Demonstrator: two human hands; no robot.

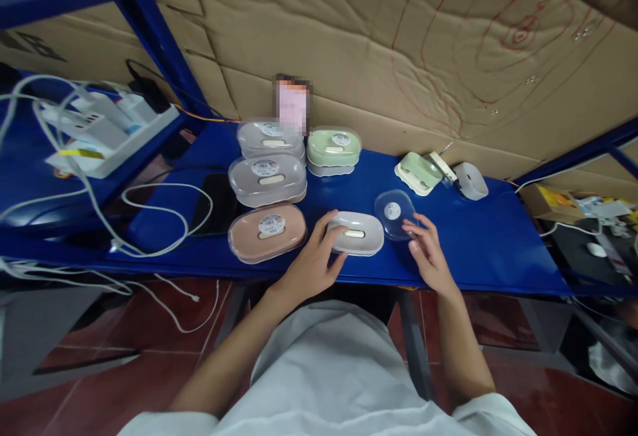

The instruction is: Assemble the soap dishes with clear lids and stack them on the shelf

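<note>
A light grey oval plastic box [369, 241] with a cream strip in its middle lies uncovered near the table's front edge. My left hand [316, 253] grips its left end, fingers over the far side and thumb at the near side. Just right of it is a clear plastic lid [386, 223] with a round white label. My right hand [427, 250] holds the lid's right edge between curled fingers and thumb. Left of my left hand sits a pink box [244, 236] under a clear lid. Behind it stand grey lidded boxes [242, 187] and a green lidded box [323, 155] on a grey one.
The blue table [478, 243] backs onto a cardboard wall [359, 44], where a phone [293, 104] leans. At the back right are green and cream parts [419, 169] and a white rounded object [471, 180]. White cables and a power strip [144, 133] lie left.
</note>
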